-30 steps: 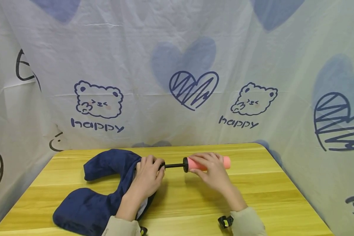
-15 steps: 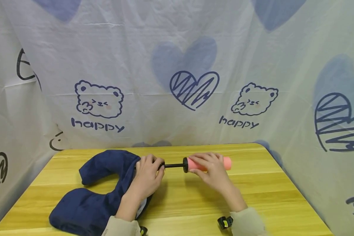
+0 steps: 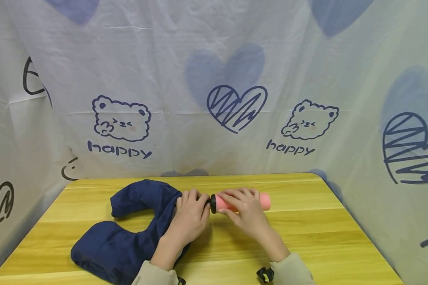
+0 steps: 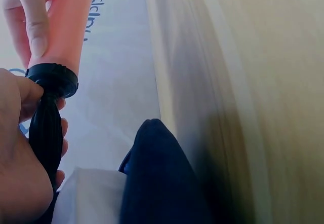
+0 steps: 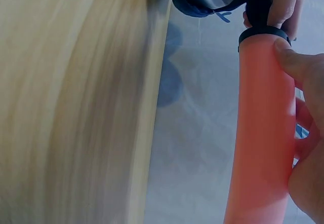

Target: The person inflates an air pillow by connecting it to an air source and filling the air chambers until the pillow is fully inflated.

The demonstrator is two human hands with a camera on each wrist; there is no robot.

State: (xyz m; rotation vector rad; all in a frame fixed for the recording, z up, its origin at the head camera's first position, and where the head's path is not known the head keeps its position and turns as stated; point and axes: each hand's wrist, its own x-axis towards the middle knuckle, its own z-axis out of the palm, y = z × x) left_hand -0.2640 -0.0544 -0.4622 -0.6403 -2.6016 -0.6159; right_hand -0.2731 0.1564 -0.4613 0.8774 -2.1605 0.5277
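A hand pump has a pink barrel (image 5: 263, 127) with a black collar (image 3: 213, 204) and a black handle (image 4: 45, 133). My left hand (image 3: 190, 217) grips the handle, fingers curled round it. The right hand (image 3: 247, 213) holds the pink barrel from above, thumb near the collar. Handle and collar now sit close together, with hardly any rod showing. Left of the pump lies a navy U-shaped neck pillow (image 3: 117, 247), its curved end under my left hand and forearm. Pale inner material (image 4: 91, 196) shows beside the handle. My left hand hides where pump and pillow meet.
The wooden table (image 3: 324, 233) runs beneath everything, its back edge near a hanging white cloth (image 3: 178, 130) printed with hearts and bears. More of that cloth hangs at both sides. A small black device (image 3: 265, 275) is at the right cuff.
The black rod has slid into the barrel as the hands came together. My right hand and barrel moved left; my left hand and the pillow shifted slightly right.
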